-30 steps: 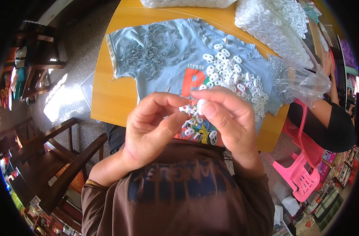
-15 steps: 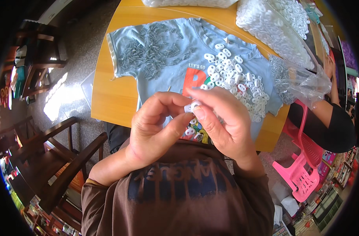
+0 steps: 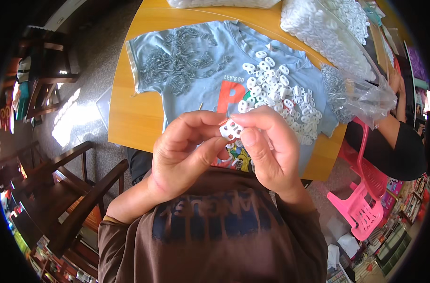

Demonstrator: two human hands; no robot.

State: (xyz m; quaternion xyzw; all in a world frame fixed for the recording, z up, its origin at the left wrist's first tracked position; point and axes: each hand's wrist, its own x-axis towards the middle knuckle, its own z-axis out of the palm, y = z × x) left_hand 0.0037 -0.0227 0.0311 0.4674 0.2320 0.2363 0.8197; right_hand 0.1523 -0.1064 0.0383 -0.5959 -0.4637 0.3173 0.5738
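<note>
Head camera: the left hand and the right hand meet over the near part of a light-blue T-shirt, raised above it; between their fingertips is a small white piece with dark holes in its face, though I cannot tell whether it is a single part or two held together; the left thumb and forefinger pinch its left side, and the right thumb and forefinger pinch its right side; the remaining fingers of both hands are curled, and what lies behind them is hidden.

The T-shirt is spread across a yellow-brown table, with a red print at its middle; on its far left sleeve side lies a loose scatter of grey spring-like metal parts; right of the print, a heap of white ovals with paired holes reaches toward the right edge; a thin stick lies just beyond the left hand.

At the far right a clear bag is packed with white pieces; nearer, crumpled clear plastic sits beside a grey metal heap; to the right are another person's forearm and a pink chair; dark wooden chairs stand to the left.
</note>
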